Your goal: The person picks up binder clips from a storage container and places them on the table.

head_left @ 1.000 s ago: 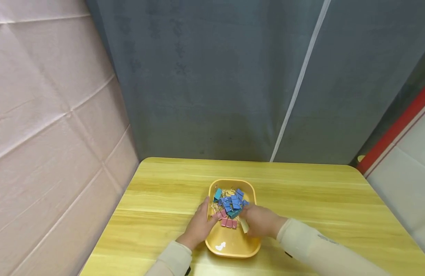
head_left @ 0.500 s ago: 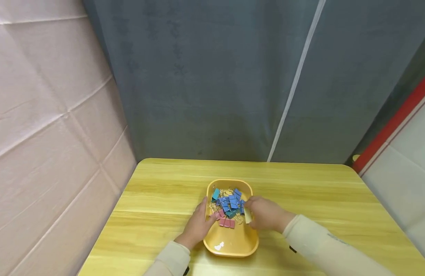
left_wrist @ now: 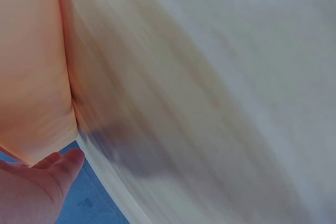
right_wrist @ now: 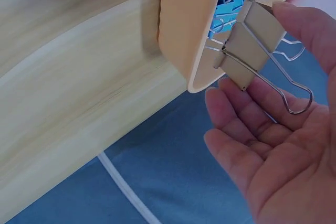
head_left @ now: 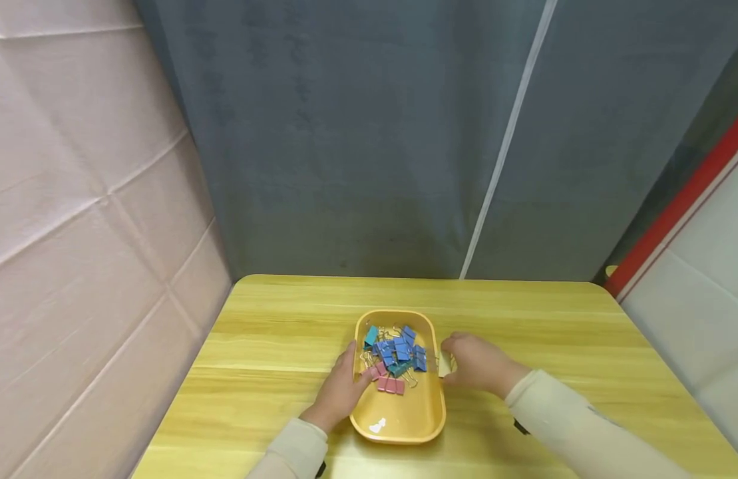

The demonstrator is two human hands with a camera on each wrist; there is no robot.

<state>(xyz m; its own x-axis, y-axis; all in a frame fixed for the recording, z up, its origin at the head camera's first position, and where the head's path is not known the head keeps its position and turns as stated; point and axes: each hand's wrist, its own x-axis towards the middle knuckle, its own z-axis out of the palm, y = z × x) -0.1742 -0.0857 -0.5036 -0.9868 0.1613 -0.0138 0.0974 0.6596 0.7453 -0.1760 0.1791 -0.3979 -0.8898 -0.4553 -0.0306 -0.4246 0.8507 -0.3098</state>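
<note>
A yellow-orange plastic tray (head_left: 407, 419) stands on the table with a heap of binder clips at its far half. Blue clips (head_left: 401, 348) lie in the middle, teal ones among them, and pink clips (head_left: 390, 385) at the near side. My left hand (head_left: 337, 389) grips the tray's left rim, thumb over the edge and fingers along the outside wall. Just outside the right rim, my right hand (head_left: 481, 364) pinches a pale yellow binder clip (right_wrist: 254, 38) between thumb and fingers. Its wire handles show plainly in the right wrist view.
The wooden table (head_left: 285, 319) runs out on both sides of the tray and behind it. A dark grey curtain (head_left: 345, 146) hangs at the back edge. Pale sheeting (head_left: 93, 219) covers the left side, and a red-edged white panel (head_left: 704, 279) stands at right.
My right hand has lifted the yellow binder clip from the heap and moved it right, past the tray's rim. My left hand keeps its grip on the tray.
</note>
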